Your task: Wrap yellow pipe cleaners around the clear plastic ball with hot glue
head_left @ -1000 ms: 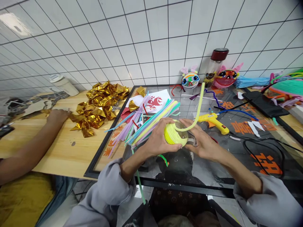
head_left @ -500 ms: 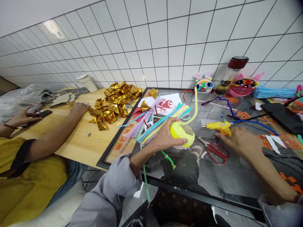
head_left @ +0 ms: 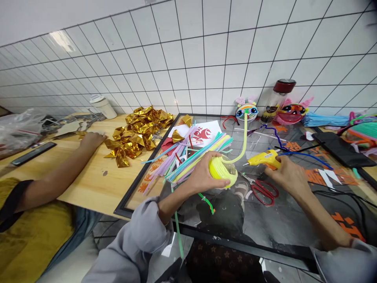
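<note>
My left hand (head_left: 204, 173) is closed around a clear round plastic piece wound with yellow pipe cleaner (head_left: 217, 169). A loose yellow strand arches up from it toward a decorated mask-like face (head_left: 246, 112) by the wall. On the right, my right hand (head_left: 290, 173) has its fingers at the handle of a yellow hot glue gun (head_left: 263, 158), gripping it, with the nozzle pointing left. Red-handled scissors (head_left: 265, 192) lie just below the gun. Beneath and behind my left hand spreads a bundle of pastel pipe cleaners (head_left: 188, 161).
Gold folded-foil pieces (head_left: 138, 135) are heaped at left, near a co-worker's arm (head_left: 67, 169) and a phone (head_left: 33, 153). A bottle with a red lid (head_left: 277, 100) and a pink decorated face (head_left: 291, 112) stand by the tiled wall. Black cables (head_left: 353, 200) run at right.
My right hand has closed in on the glue gun's handle, and the gun has tilted slightly. The co-worker's other hand has left the phone. The view has shifted a little.
</note>
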Demonstrator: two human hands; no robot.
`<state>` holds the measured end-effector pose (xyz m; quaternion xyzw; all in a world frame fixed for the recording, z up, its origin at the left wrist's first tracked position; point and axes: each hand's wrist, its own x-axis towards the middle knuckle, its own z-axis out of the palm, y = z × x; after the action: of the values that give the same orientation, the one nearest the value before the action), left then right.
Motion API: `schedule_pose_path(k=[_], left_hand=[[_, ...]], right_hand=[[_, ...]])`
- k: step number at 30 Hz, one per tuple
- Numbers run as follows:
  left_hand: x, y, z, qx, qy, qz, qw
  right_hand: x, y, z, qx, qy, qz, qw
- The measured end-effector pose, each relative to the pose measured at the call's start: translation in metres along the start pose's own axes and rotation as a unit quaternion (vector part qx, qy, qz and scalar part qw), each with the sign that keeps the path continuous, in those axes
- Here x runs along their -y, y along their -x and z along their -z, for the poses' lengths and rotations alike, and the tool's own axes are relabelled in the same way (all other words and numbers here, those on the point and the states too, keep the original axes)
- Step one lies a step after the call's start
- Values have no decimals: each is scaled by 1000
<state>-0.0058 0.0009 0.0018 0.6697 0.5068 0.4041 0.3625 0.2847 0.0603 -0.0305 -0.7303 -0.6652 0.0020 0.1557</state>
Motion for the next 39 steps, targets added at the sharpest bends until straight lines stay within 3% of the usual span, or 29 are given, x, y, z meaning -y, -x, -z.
schedule_pose_path(k=[7,11,14,17,19,21,25,34,39], left_hand=[[11,-1,-4,4,-34,-110,993],[14,-3,-5,4,-38,-137,990],[13,-3,-4,1,-46,-144,988],[12,-3,-3,5,-53,-141,989],[11,-2,-2,6,-50,-142,989],[11,-2,-2,5,-43,-148,988],[12,-3,-3,6,-43,-152,987],[11,-2,-3,6,-56,-141,988],[9,-2,-3,12,-57,-128,990]], right_hand=[[-1,4,-9,-6,43,103,994],[0,10,-4,-15,63,122,990],[11,17,7,-54,-12,166,985],[36,28,19,-51,-272,250,928],[56,36,25,-1,-393,241,888],[74,42,28,44,-464,211,859],[93,45,31,53,-537,198,819],[113,40,38,-7,-506,234,830],[122,36,41,12,-506,224,833]])
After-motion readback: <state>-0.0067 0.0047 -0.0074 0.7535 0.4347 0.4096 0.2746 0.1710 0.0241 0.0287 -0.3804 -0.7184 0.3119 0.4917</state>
